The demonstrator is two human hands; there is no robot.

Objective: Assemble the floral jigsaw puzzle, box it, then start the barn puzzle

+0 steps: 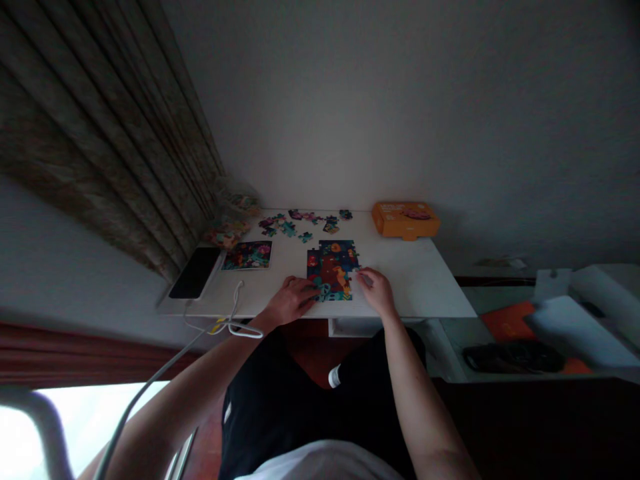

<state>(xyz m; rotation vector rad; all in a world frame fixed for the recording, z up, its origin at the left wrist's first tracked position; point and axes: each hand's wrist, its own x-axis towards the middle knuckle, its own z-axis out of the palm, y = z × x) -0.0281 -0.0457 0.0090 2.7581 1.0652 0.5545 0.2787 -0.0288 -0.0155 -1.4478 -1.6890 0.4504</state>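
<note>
A partly joined jigsaw puzzle (331, 265) in dark blue, red and orange lies flat on the white table, its right side stepped. My left hand (295, 297) lies at its lower left corner, fingers stretched out with the tips on the puzzle. At the right edge, my right hand (376, 289) has thumb and forefinger closed on a small jigsaw piece, mostly hidden by the fingers. Several loose jigsaw pieces (289, 229) are scattered behind the puzzle. Left of it lies a colourful picture card (249, 255).
An orange box (406, 220) stands at the table's back right. A dark-screened phone (196, 273) lies at the left edge, with a white cable (235, 310) looped over the front edge. Near the curtain (125, 100) sits a clear plastic bag (227, 227). Right of the white table (400, 267) are opened boxes.
</note>
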